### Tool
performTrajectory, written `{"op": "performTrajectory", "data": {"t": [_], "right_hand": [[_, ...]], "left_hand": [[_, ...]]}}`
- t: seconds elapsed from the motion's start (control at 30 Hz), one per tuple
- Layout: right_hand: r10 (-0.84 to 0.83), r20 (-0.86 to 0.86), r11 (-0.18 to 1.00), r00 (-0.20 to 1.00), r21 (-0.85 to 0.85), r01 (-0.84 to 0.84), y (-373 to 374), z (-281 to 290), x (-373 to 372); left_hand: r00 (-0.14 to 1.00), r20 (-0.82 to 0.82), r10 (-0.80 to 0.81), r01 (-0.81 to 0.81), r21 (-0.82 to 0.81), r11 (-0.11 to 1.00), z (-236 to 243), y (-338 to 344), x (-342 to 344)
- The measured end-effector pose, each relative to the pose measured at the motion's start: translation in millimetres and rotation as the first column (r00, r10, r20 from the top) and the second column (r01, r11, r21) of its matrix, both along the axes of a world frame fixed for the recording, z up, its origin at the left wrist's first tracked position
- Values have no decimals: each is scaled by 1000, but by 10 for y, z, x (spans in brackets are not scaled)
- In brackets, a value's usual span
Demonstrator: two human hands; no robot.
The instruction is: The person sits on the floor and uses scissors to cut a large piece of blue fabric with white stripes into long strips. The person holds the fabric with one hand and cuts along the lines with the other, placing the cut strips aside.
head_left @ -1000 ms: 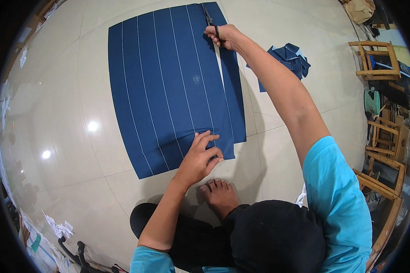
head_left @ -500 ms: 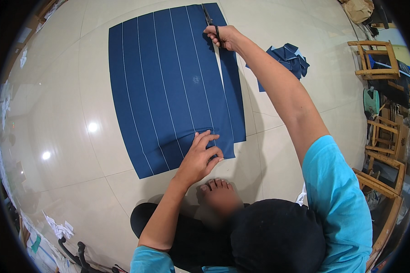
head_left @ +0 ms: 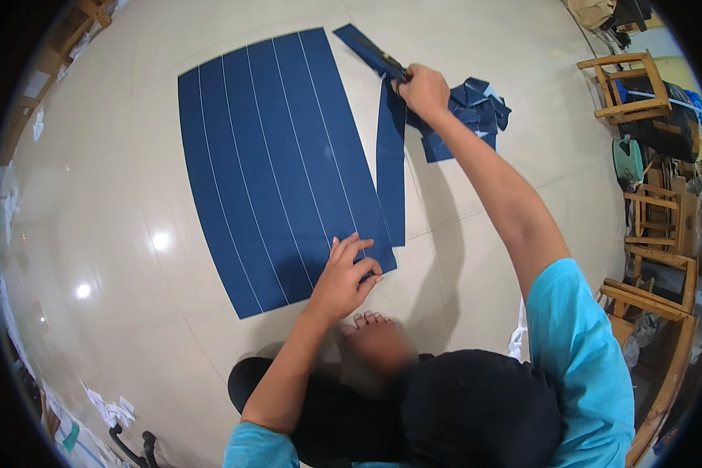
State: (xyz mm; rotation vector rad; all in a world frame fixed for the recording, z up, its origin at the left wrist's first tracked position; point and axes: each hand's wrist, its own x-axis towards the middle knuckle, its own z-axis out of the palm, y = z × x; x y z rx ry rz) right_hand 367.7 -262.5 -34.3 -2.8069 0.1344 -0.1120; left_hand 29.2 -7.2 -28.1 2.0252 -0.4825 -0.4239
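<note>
A large dark blue cloth (head_left: 265, 171) with several pale parallel lines lies flat on the tiled floor. My left hand (head_left: 342, 274) rests on its near right corner, fingers spread and thumb apart. A pair of dark scissors (head_left: 398, 73) is gripped in my right hand (head_left: 427, 95), beyond the cloth's far right edge. A narrow blue strip (head_left: 391, 171) lies along the cloth's right side, with a gap between them that narrows toward me. Its far end is bent aside beneath the scissors, which partly hide it.
Crumpled blue cloth pieces (head_left: 476, 113) lie to the right, partly behind my right hand. Wooden stools (head_left: 628, 86) and wooden frames (head_left: 655, 273) line the right side. White scraps (head_left: 108, 407) lie at the lower left. My bare foot (head_left: 374, 343) is close to the cloth's near edge.
My right hand has moved right and slightly nearer with the scissors. The strip's far end has come away from the cloth and swung rightward. My left hand stays on the near corner.
</note>
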Motion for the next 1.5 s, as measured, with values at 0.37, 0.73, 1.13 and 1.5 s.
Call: {"op": "performTrajectory", "data": {"t": [0.37, 0.73, 1.13, 1.5], "right_hand": [[100, 34, 990, 994, 96, -103, -258, 47, -391], [-336, 400, 940, 853, 205, 274, -1577, 1443, -200], [-11, 161, 881, 987, 468, -67, -327, 61, -2305], [370, 320, 799, 872, 369, -474, 902, -144, -2107]], "left_hand": [[936, 150, 319, -338, 125, 933, -79, 228, 142], [910, 143, 389, -414, 365, 834, -65, 424, 10], [830, 229, 509, -549, 495, 673, -243, 708, 2], [796, 214, 567, -571, 575, 586, -239, 914, 26]]}}
